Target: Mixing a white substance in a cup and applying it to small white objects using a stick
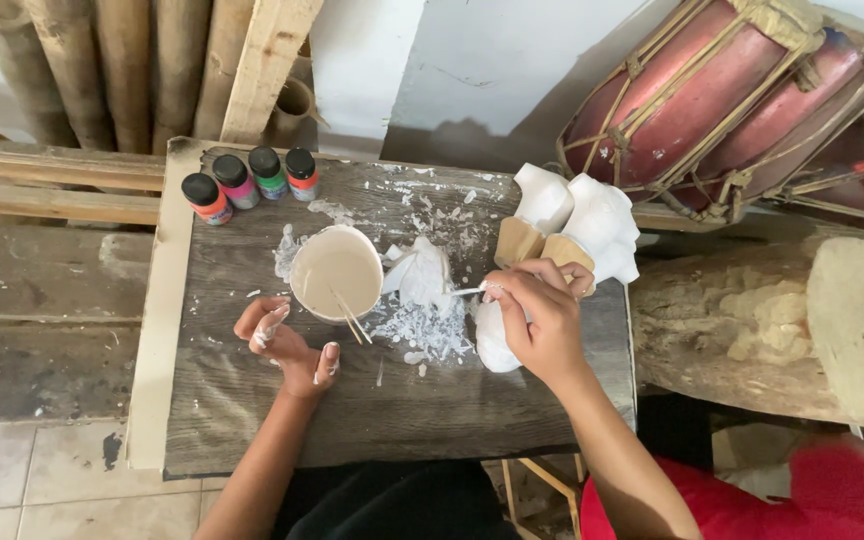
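My left hand rests on the dark wooden board, fingers apart and smeared with white, just left of a white bowl of pale liquid with two thin sticks leaning in it. My right hand pinches a thin white stick whose tip points left toward a white-coated lump. Under that hand lies a rounded white piece. Behind it stand two white plaster figures on tan bases.
Several small paint bottles with black caps line the board's far left edge. White splatter covers the board's middle. A red drum leans at the back right, a thick log lies right, bamboo poles stand back left.
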